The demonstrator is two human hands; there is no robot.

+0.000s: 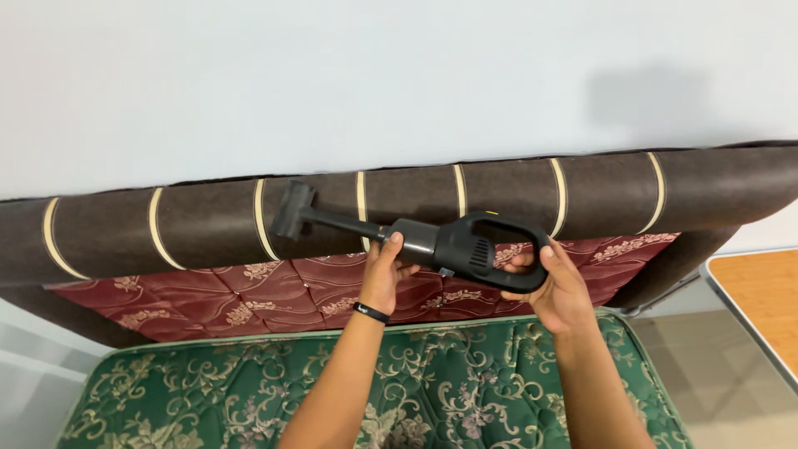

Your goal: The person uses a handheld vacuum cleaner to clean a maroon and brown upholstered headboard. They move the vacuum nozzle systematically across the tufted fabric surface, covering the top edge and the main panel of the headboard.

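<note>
Nozzle (292, 210) of the black handheld vacuum (432, 244) presses against the brown striped edge of an upended mattress (208, 224), which leans on the pale wall (332, 75). From my remote seat I see my left hand (384, 278), with a dark band (371, 313) on its wrist, closed around the vacuum's slim grey body just behind the tube, fingers (391, 244) wrapped over the top. Further right, my right hand (555, 287) grips the looped handle from below, fingers curled through the opening. Both hands hold the vacuum in the air above the green floral mattress (208, 391). At far right, a wooden surface (761, 291) shows its corner.
</note>
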